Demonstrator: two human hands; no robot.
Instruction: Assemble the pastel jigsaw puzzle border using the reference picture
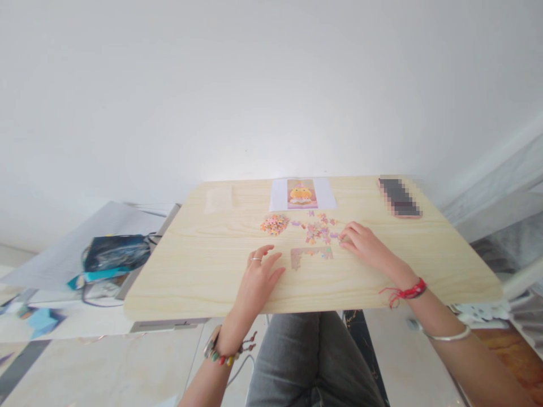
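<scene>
A partly joined strip of jigsaw pieces [310, 255] lies on the light wooden table [190, 271]. My left hand [259, 278] rests flat on the table just left of that strip, fingers spread, holding nothing. My right hand [361, 242] reaches into the right edge of a scatter of pink and purple loose pieces [318, 228]; its fingertips curl over a piece there, though I cannot tell if it is gripped. A heap of orange pieces [274, 224] sits further left. A reference picture of a yellow character [301, 194] lies on a white sheet at the far edge.
A pink-edged phone [399, 198] lies at the table's far right. A pale transparent bag [218, 199] lies at the far left. Off the table's left side sit a dark blue bag [116, 252] and cables on a lower surface. A white wall rises behind.
</scene>
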